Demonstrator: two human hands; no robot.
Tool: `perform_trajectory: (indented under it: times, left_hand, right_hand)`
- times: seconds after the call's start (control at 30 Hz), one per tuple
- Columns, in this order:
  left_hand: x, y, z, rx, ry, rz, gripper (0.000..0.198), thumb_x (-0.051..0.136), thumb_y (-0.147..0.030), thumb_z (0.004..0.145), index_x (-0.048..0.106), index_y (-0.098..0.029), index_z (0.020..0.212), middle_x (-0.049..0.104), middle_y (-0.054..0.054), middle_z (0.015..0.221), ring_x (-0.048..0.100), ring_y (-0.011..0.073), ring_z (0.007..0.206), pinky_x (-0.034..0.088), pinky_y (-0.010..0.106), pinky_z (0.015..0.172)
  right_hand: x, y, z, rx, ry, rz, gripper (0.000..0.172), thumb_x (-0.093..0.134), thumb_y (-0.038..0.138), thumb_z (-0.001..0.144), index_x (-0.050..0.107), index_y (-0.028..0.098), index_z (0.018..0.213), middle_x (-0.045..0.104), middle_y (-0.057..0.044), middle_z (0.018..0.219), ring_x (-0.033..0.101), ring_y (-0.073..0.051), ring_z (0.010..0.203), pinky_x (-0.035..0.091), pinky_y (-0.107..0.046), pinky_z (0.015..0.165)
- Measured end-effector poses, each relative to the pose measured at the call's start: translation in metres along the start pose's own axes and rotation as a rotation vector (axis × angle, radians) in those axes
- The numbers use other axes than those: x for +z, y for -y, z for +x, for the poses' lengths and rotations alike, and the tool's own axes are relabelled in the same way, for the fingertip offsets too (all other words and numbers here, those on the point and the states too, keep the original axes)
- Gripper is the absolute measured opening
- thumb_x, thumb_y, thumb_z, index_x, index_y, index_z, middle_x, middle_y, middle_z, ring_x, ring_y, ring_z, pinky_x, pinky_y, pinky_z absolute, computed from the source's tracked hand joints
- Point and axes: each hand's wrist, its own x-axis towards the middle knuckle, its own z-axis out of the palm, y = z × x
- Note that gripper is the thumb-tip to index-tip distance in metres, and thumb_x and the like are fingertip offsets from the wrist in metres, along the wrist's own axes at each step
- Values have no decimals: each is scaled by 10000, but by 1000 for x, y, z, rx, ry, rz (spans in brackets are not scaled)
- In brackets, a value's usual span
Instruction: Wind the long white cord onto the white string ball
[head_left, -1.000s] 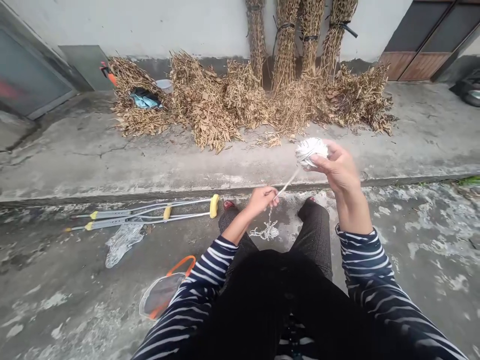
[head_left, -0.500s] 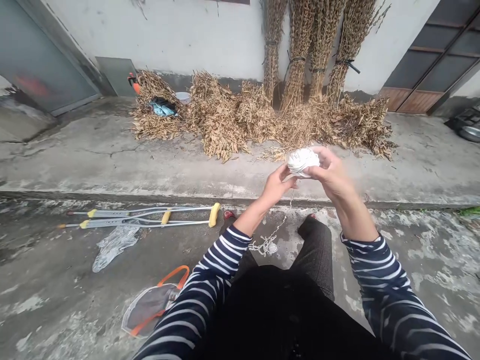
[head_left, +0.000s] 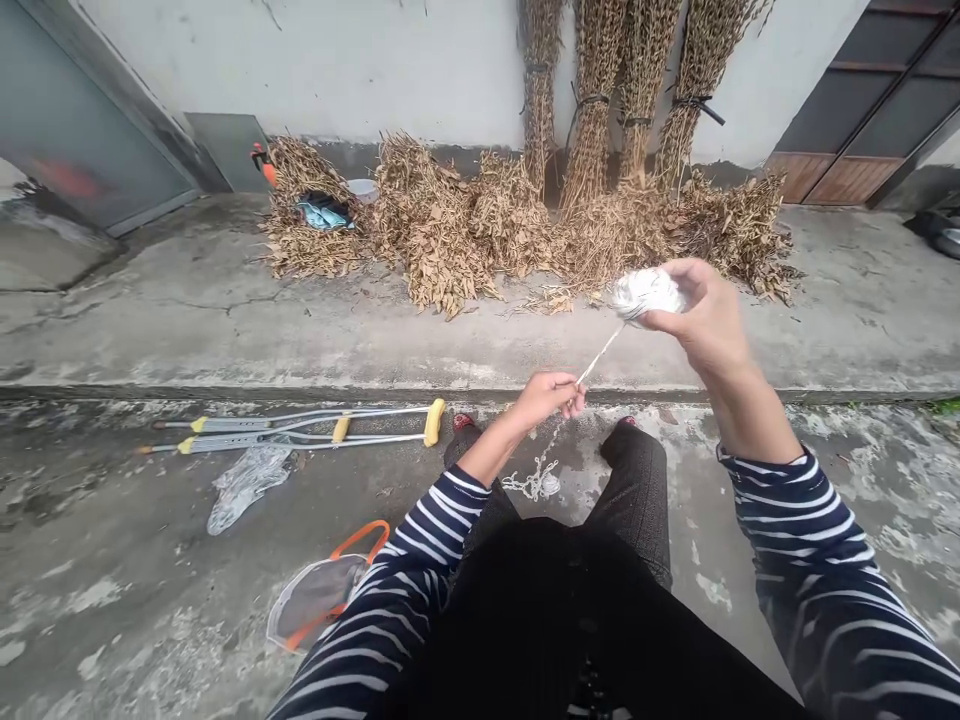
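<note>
A ball of white cord [head_left: 646, 293] is gripped from its right side by my right hand [head_left: 705, 308], thumb below and fingers over the top. From the ball a length of cord [head_left: 602, 352] runs down and left to my left hand [head_left: 553, 397], whose fingers are pinched around it. The stretch between the hands looks taut. Below my left hand the cord hangs toward a loose white tangle [head_left: 541, 482] on the ground between my feet.
Crutches [head_left: 300, 430] and a crumpled clear plastic bag [head_left: 251, 485] lie at left. Nearer stands a bag with orange handles [head_left: 322, 590]. Beyond the concrete step [head_left: 337, 340], dried plant stalks [head_left: 442, 235] lie in heaps, and tied bundles [head_left: 596, 110] lean on the wall.
My left hand has left the ball and moved down, now pinching the cord. My right hand has carried the ball to the right and slightly up, stretching cord between the hands.
</note>
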Motion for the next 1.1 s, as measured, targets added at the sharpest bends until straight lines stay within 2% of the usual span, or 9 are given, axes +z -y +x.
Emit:
perform_trajectory:
  times: [0.1,0.17,0.3,0.43,0.63,0.77,0.87,0.97,1.1]
  left_hand:
    - [-10,16,-22,-74,27,2,278,737,-368,797,687,-96,828,688,34,658,631,103,531,482,203,501]
    - [-15,17,-37,-107,45,-8,313,758,-403,793,683,-100,819,683,31,656,626,99,531,478,200,505]
    - [-19,-11,-61,-105,170,-23,333,752,-433,846,689,-106,846,701,42,700,649,104,572,486,198,529]
    - [-20,-46,-65,-52,307,5,332,721,-426,913,709,-98,859,733,77,775,697,128,651,511,209,554]
    - [-25,-78,-33,130,149,-158,355,769,-451,863,668,-114,817,726,62,753,685,118,634,497,201,526]
    - [-29,-93,-1,157,-23,-136,254,724,-342,885,651,-113,804,722,53,739,671,96,620,483,186,533]
    - [-34,-93,21,109,-91,-29,201,666,-254,911,670,-98,785,716,56,705,657,87,591,476,188,542]
    - [-40,-77,36,38,-128,83,185,638,-195,902,706,-81,772,719,70,689,657,96,573,478,202,543]
    - [-41,-44,42,-38,-53,137,202,638,-202,886,729,-82,751,744,95,731,674,119,610,508,226,568]
  right_hand:
    - [-6,-8,6,-97,-94,-167,473,874,192,569,665,200,993,691,-52,1046,633,-241,957,533,-417,892]
    - [-7,-16,10,-140,-107,-261,453,857,175,604,662,205,1011,687,-59,1073,628,-263,984,526,-448,913]
    - [0,-43,15,-205,-64,-453,385,822,172,690,651,232,1029,664,-64,1125,576,-295,1069,499,-513,966]
    - [11,-73,14,-233,-3,-519,350,791,148,722,657,232,1034,659,-71,1161,539,-313,1122,501,-531,943]
    - [16,-95,-11,-255,284,-483,439,722,94,671,710,199,1098,681,-93,1234,553,-337,1231,469,-540,1042]
    - [16,-92,-31,-8,580,-225,480,724,133,637,730,192,1113,690,-80,1232,601,-302,1203,473,-488,1073]
    - [15,-83,-40,178,715,74,595,807,162,597,688,189,1180,672,-82,1256,620,-258,1187,490,-404,1064]
    - [15,-72,-47,275,690,314,776,919,191,527,628,227,1245,661,-76,1224,610,-240,1196,516,-339,996]
    - [16,-58,-56,366,503,427,875,941,254,513,600,259,1319,658,-85,1242,610,-249,1156,529,-342,954]
